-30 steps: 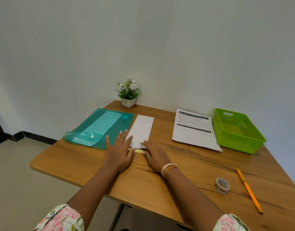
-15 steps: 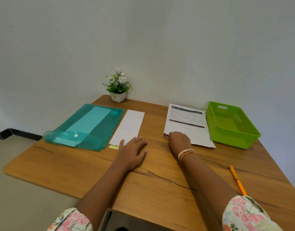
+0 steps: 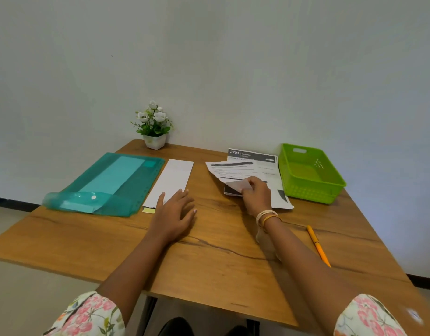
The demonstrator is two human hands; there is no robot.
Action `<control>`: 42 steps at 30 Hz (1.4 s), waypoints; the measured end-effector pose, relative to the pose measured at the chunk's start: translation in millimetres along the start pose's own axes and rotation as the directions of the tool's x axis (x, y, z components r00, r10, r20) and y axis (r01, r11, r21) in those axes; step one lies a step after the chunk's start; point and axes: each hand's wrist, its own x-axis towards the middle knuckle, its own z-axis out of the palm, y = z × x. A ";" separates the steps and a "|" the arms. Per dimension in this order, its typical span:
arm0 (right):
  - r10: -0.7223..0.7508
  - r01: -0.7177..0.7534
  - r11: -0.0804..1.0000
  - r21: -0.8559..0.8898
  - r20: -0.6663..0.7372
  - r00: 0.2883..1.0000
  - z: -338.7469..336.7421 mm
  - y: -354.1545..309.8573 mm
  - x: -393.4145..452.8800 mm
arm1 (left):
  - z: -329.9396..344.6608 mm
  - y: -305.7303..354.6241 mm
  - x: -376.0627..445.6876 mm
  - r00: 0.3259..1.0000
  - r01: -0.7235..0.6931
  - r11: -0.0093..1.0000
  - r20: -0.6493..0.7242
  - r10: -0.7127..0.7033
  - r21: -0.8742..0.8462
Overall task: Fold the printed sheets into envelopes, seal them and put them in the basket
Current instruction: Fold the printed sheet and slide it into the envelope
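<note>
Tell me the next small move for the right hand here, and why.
Probably lift the top sheet clear of the stack and bring it toward the envelope. The right hand already pinches its curled corner, the left hand rests at the envelope, and the basket holds nothing.

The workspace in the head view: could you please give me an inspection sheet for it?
Surface: wooden table with a dark grain crack across it.
Job's things: stack of printed sheets, top sheet lifted and skewed; white envelope lying flat, yellow strip at its near end; green basket, nothing seen inside.
Clutter: teal plastic folder, flap open; potted white flowers; orange pencil.
Grips: right hand pinches the top sheet's near corner; left hand rests flat, fingertips on the envelope.
Cables: nothing seen.
Surroundings: plain pale wall; table stands against it.
</note>
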 end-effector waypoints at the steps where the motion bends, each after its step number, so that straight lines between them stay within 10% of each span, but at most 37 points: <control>1: -0.027 0.027 1.000 0.011 0.022 0.999 -4.8 -1.7 -6.8 | -0.7 -0.4 -1.3 0.999 -0.002 0.997 -0.037 -0.001 -0.073; 7: -0.162 0.104 0.972 0.210 0.283 0.945 -30.2 -9.7 -45.0 | -16.9 11.6 -13.5 0.943 0.133 0.795 -0.172 -0.285 -0.592; 13: -0.156 0.221 0.973 -0.059 0.539 0.828 -47.7 0.0 -46.7 | -46.8 8.4 -16.9 0.712 0.324 -0.047 0.276 -0.646 -0.945; 15: -0.095 0.253 0.949 -0.189 0.594 0.799 -51.9 1.5 -45.6 | -56.1 0.9 -21.7 0.691 0.346 -0.169 0.373 -0.619 -0.923; 17: -0.027 0.360 0.833 -0.420 0.619 0.785 -54.1 -0.6 -45.5 | -57.1 -5.2 -24.7 0.711 0.439 -0.034 0.371 -0.598 -0.898; 20: 0.111 0.474 0.608 -0.637 0.659 0.744 -53.0 -14.9 -51.0 | -49.3 -13.8 -25.4 0.759 0.572 0.439 0.244 -0.604 -0.692; 25: 0.117 0.359 0.715 -0.600 0.608 0.785 -20.2 -36.2 -62.0 | -38.5 -9.9 -32.0 0.846 0.485 0.678 0.100 -0.524 -0.552; 30: -0.172 0.454 0.752 -0.479 0.522 0.836 43.8 -40.3 -92.4 | -33.3 -8.5 -38.7 0.893 0.405 0.763 0.040 -0.447 -0.504; 42: -0.084 0.370 0.757 -0.539 0.482 0.872 42.1 20.3 -80.8 | -27.2 -15.4 -37.1 0.893 0.396 0.772 0.012 -0.451 -0.497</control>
